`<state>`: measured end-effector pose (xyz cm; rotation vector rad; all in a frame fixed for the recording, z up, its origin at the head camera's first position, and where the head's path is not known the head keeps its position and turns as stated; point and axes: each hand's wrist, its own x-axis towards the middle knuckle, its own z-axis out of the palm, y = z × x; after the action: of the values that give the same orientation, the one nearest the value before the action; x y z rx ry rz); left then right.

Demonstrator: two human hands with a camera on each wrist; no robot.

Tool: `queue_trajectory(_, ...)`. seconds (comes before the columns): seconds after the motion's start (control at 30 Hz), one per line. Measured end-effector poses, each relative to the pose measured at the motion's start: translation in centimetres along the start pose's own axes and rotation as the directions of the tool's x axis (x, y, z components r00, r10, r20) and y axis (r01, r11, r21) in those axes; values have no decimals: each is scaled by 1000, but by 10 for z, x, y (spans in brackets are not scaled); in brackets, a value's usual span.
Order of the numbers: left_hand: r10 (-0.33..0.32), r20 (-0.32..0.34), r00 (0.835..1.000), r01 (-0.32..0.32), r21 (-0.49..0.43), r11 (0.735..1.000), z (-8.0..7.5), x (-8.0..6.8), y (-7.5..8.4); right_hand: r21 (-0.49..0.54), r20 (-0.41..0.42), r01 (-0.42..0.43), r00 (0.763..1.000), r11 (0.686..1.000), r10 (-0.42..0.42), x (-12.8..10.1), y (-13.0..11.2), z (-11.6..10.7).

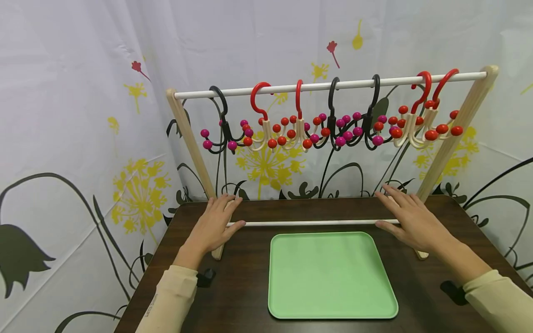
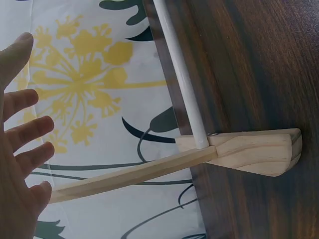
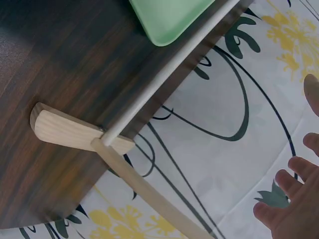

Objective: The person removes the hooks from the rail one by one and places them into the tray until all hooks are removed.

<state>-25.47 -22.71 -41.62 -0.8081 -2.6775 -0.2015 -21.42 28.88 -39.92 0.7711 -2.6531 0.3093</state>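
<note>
My left hand [image 1: 215,224] hovers by the left post of a small wooden rack, fingers spread and holding nothing. On the other side my right hand [image 1: 410,217] is likewise spread beside the right post, with nothing in it. Along the rack's white top rail [image 1: 287,88] hang several hook hangers: black ones with magenta balls, such as the black hanger [image 1: 225,129] at the left end, and cream ones with red hooks and red balls, such as the red-hooked hanger [image 1: 299,125]. Between the hands lies a green tray [image 1: 329,277] with nothing on it.
The rack's wooden posts [image 1: 193,143] lean outward toward the top, and a white lower bar [image 1: 308,223] joins their feet [image 2: 259,152]. A dark wood table [image 1: 241,296] carries everything. Behind it hangs a white curtain [image 1: 83,92] printed with flowers.
</note>
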Motion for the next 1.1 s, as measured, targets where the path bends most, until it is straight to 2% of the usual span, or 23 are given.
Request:
queue_trajectory(0.17, 11, -53, 999, -12, -34, 999, 2, -5, -4, -34, -91, 25, 995, 999, -28, 7, -13, -15)
queue_trajectory(0.27, -3, -161, 987, -7, -62, 998, 5, -9, -8, -49, -191, 42, 980, 998, -50, 14, -22, -29)
queue_trajectory(0.33, -33, -271, 962, 9, -92, 996, 6, -11, -11, -56, -275, 51, 959, 997, -65, 19, -26, -39)
queue_trajectory(0.37, -56, -330, 942, 23, -105, 994, 6, -12, -12, -60, -320, 58, 945, 997, -74, 21, -28, -44)
queue_trajectory(0.43, -117, -460, 880, 62, -134, 989, 7, -11, -15, -58, -413, 62, 907, 996, -81, 26, -30, -55)
queue_trajectory(0.5, -196, -571, 797, 114, -177, 978, 6, -8, -19, -43, -513, 55, 855, 998, -69, 32, -31, -67)
queue_trajectory(0.57, -289, -630, 721, 182, -230, 956, 3, -5, -22, -17, -606, 36, 795, 999, -39, 38, -30, -79)
queue_trajectory(0.6, -334, -642, 690, 208, -267, 941, 1, -3, -23, -8, -644, 18, 764, 1000, -19, 40, -30, -85)
queue_trajectory(0.63, -382, -634, 672, 233, -308, 922, -1, -1, -24, 3, -682, -3, 731, 1000, 4, 43, -29, -91)
queue_trajectory(0.7, -457, -605, 652, 276, -372, 886, -2, 4, -27, 25, -722, -64, 689, 998, 62, 49, -25, -103)
queue_trajectory(0.73, -492, -579, 650, 293, -406, 866, -2, 7, -28, 40, -736, -95, 670, 995, 94, 52, -24, -109)
queue_trajectory(0.83, -567, -492, 661, 323, -495, 806, 3, 18, -31, 79, -738, -202, 647, 976, 194, 58, -18, -127)
queue_trajectory(0.9, -608, -444, 658, 342, -542, 767, 7, 25, -33, 109, -724, -264, 640, 958, 259, 63, -15, -138)
queue_trajectory(0.97, -640, -410, 650, 361, -575, 734, 12, 28, -36, 130, -691, -329, 647, 935, 323, 68, -12, -146)
queue_trajectory(1.03, -665, -398, 632, 375, -594, 712, 17, 28, -40, 160, -632, -383, 668, 910, 392, 75, -9, -152)
queue_trajectory(1.1, -688, -388, 614, 395, -603, 693, 22, 26, -43, 188, -539, -449, 696, 873, 474, 82, -6, -158)
